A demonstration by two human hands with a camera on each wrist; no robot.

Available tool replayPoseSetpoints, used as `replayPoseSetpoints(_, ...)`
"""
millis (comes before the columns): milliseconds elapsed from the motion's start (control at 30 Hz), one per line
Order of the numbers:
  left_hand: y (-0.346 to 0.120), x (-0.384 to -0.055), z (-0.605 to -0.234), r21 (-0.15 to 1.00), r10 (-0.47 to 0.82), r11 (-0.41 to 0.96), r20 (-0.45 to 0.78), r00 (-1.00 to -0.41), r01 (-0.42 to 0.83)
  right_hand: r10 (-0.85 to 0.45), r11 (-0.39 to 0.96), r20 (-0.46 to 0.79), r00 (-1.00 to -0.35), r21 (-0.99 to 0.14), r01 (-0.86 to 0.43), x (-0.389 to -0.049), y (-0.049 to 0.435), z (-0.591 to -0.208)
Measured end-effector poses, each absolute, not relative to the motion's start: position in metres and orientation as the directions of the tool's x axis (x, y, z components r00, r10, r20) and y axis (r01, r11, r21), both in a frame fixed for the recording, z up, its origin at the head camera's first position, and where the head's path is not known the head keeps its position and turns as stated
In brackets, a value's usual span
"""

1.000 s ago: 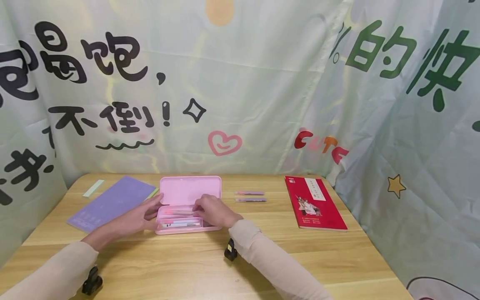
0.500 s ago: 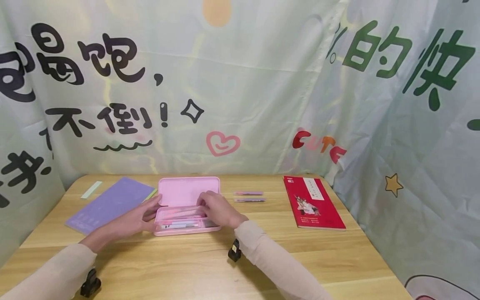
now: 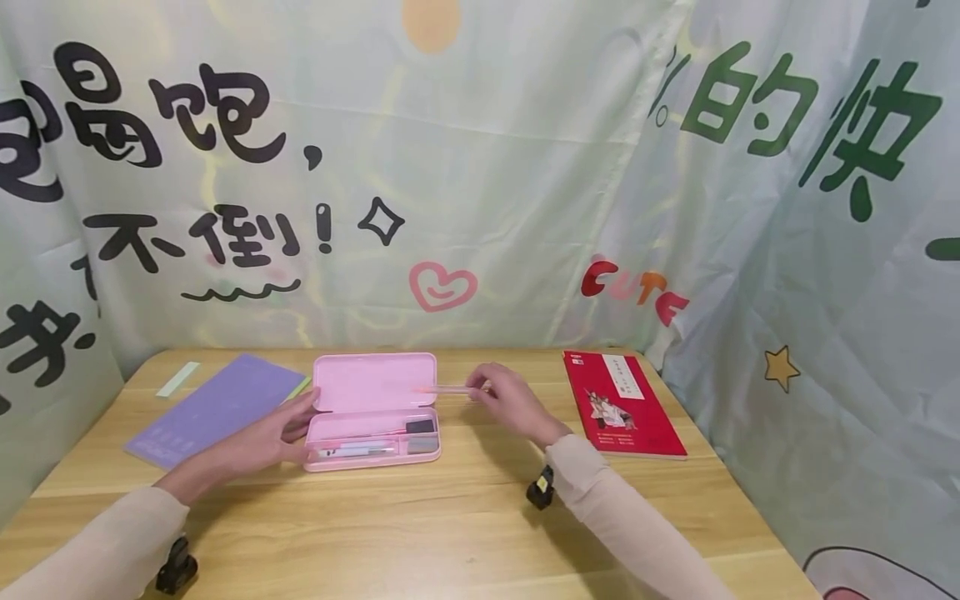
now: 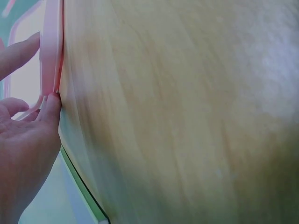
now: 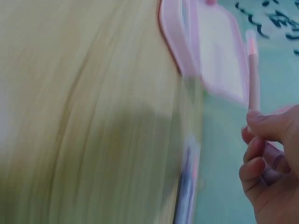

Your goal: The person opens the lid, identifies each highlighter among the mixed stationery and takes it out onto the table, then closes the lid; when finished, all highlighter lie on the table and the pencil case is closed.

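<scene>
A pink pencil case (image 3: 375,379) lies open on the wooden table (image 3: 420,533), its lid (image 5: 222,51) swung back. The left hand (image 3: 266,437) rests against the case's left end, unclenched, thumb and fingers parted and touching it. Right of the case, the right hand (image 3: 513,400) pinches a slim capped pen (image 5: 253,84) between thumb and fingertips, raised above the table, its capped end pointing toward the lid and overlapping the lid's right edge in the head view. Blurred pens (image 5: 188,186) lie on the table beside the case, below that hand.

Inside the case, white pens (image 3: 358,449) lie toward the front, with a dark block (image 3: 420,427) and a grey block (image 3: 422,446) at the right end. A purple notebook (image 3: 217,408) lies left of the case, partly behind the left hand; a pale strip (image 3: 177,379) lies beyond it. A red booklet (image 3: 626,408) lies well to the case's right, and a printed curtain (image 3: 495,167) hangs behind it.
</scene>
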State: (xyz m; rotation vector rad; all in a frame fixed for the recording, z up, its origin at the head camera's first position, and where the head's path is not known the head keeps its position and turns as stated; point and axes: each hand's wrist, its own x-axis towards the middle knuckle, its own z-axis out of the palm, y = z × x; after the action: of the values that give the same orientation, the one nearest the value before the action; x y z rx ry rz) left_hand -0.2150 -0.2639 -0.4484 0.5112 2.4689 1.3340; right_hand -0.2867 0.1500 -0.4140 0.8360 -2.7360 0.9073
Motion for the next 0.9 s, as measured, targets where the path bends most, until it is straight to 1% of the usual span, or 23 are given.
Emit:
replayPoseSetpoints(133,-0.264,-0.214,-0.447,0.848,0.440,0.504,-0.085,-0.894,0.168,-0.426,0.676,0.283,-0.859,-0.532,-0.510,-0.286,0.181,-0.416)
replayPoseSetpoints(267,-0.264,-0.214,-0.446,0.848,0.441,0.505,-0.096,-0.892,0.159,-0.405,0.685,0.234,-0.884,-0.562,-0.463,-0.282,0.206,-0.417)
replayPoseSetpoints(400,-0.264,-0.214,-0.446,0.849,0.434,0.509,-0.110,-0.894,0.142,-0.398,0.704,0.187,-0.898,-0.566,-0.430,-0.278,0.224,-0.423)
replayPoseSetpoints(600,-0.264,-0.214,-0.447,0.850,0.431,0.508,-0.111,-0.896,0.139,-0.378,0.728,0.144,-0.915,-0.565,-0.390,-0.273,0.234,-0.430)
replayPoseSetpoints(900,-0.264,-0.215,-0.447,0.851,0.436,0.504,-0.108,-0.893,0.144,-0.336,0.769,0.146,-0.930,-0.528,-0.361,-0.277,0.237,-0.439)
